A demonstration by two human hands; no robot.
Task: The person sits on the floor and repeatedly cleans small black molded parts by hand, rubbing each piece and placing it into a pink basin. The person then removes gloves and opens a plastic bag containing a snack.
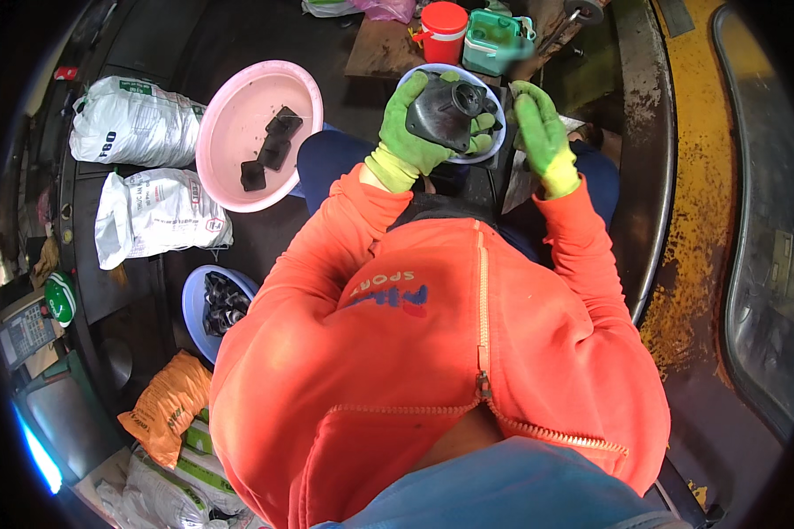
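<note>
My left hand [400, 134], in a green glove with a yellow cuff, grips a black moulded part [439, 113]. The part has a flat flange with holes and a round raised neck. Behind it sits a pale blue basin [498, 141], with dark pieces partly hidden by the part and the glove. To the right, my right hand [543, 132], gloved the same way, is raised with its fingers drawn together. A dark blurred shape [524, 67] shows just above its fingertips; I cannot make out what it is.
Left of my knee stands a pink basin [222, 106] holding several black parts [278, 145]. White sacks [137, 123], a blue basin [196, 322] of dark pieces and an orange bag [169, 407] are also left. Ahead are a red bucket [441, 40] and green basket [487, 55]; a rusty yellow frame [701, 185] borders the right.
</note>
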